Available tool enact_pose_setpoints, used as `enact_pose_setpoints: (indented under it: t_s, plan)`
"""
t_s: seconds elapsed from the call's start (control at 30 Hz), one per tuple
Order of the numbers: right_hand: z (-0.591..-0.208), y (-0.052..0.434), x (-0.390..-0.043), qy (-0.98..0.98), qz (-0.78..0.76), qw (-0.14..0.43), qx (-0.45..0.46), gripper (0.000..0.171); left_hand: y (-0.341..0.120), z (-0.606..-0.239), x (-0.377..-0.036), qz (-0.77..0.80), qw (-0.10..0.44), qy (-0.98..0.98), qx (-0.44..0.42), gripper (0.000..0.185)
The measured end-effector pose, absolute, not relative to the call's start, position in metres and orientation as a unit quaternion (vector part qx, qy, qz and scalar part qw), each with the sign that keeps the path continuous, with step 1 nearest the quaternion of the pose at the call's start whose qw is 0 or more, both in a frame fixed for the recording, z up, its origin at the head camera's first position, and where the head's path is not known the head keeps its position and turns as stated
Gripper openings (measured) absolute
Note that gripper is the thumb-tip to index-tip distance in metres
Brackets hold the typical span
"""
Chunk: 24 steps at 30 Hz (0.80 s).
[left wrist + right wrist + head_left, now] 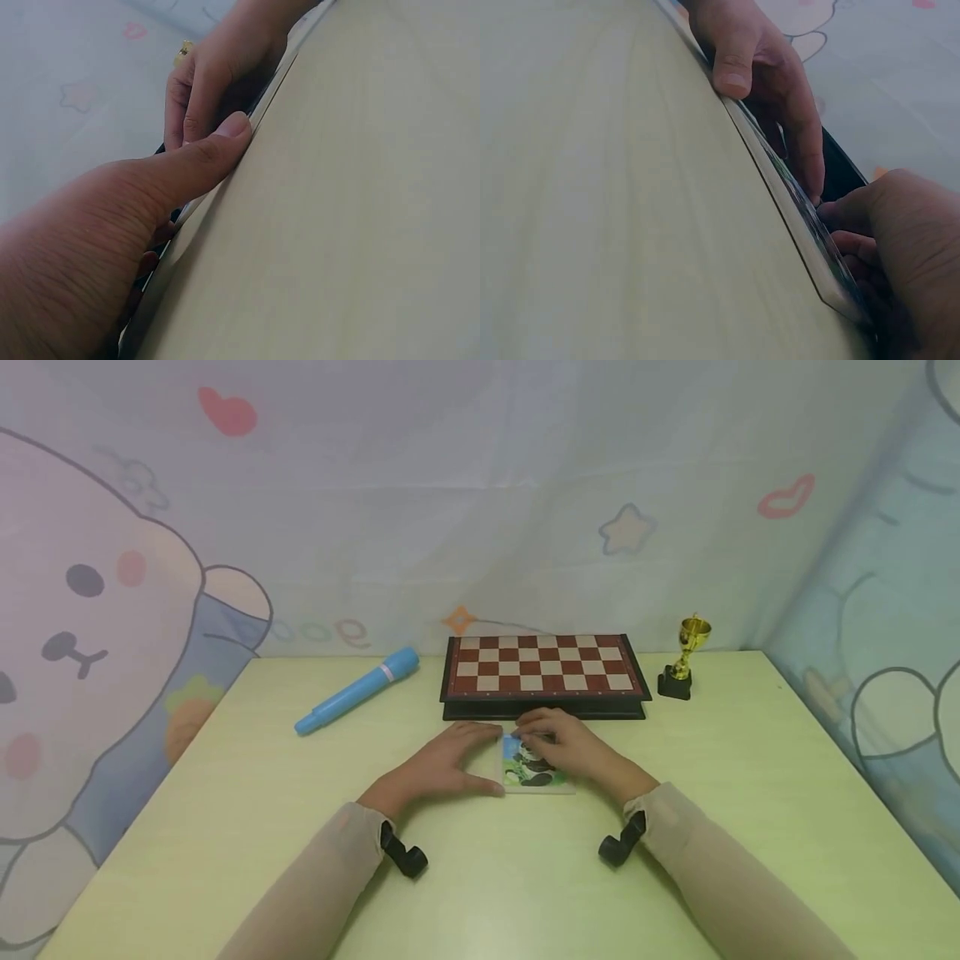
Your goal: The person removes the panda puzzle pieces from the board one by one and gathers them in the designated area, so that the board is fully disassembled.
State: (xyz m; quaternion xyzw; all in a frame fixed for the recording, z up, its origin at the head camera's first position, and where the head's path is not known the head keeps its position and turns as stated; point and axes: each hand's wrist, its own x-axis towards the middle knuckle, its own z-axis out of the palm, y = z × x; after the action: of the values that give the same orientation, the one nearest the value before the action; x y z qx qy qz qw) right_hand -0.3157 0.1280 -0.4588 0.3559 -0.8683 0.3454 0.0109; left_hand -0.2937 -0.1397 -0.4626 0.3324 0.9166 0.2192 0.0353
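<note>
A flat square picture board [531, 770] with a panda on a green and blue ground and a pale rim lies on the table. My left hand [450, 762] holds it across its left side, thumb at the near corner and fingers at the far one. In the right wrist view, the left thumb [735, 75] rests on the near rim. Over the board's far right part, my right hand [573, 750] bends its fingers, and the thumb reaches towards the left index fingertip. Whether the right fingers pinch anything is hidden.
Just behind the hands lies a red and white chessboard box [543, 664] with black sides. A blue marker-shaped tube [358, 689] lies back left. At the back right stands a small gold trophy cup [684, 660] on a black base. A printed cloth [480, 527] hangs behind the table.
</note>
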Motion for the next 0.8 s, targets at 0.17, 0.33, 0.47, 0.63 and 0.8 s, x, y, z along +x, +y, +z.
enact_pose_setpoints:
  t_s: [0.17, 0.33, 0.47, 0.63, 0.8]
  plan:
    - [-0.4636, 0.1246, -0.3203, -0.860, 0.380, -0.014, 0.340, 0.027, -0.1408, -0.4625, -0.2920, 0.227, 0.042, 0.916, 0.329, 0.102]
    - [-0.4646, 0.1245, -0.3209, -0.858, 0.418, -0.028, 0.298, 0.025, -0.1389, -0.4601, -0.2924, 0.240, 0.043, 0.912, 0.328, 0.101]
    - [-0.4635, 0.1245, -0.3204, -0.846, 0.441, -0.039, 0.299, 0.025, -0.1383, -0.4589, -0.2923, 0.242, 0.048, 0.912, 0.328, 0.102]
    - [-0.4637, 0.1243, -0.3184, -0.844, 0.454, -0.051, 0.281, 0.026, -0.1389, -0.4586, -0.2913, 0.241, 0.042, 0.910, 0.335, 0.100]
    - [-0.4631, 0.1252, -0.3124, -0.835, 0.472, -0.035, 0.280, 0.016, -0.1390, -0.4602, -0.2916, 0.239, 0.034, 0.910, 0.338, 0.100]
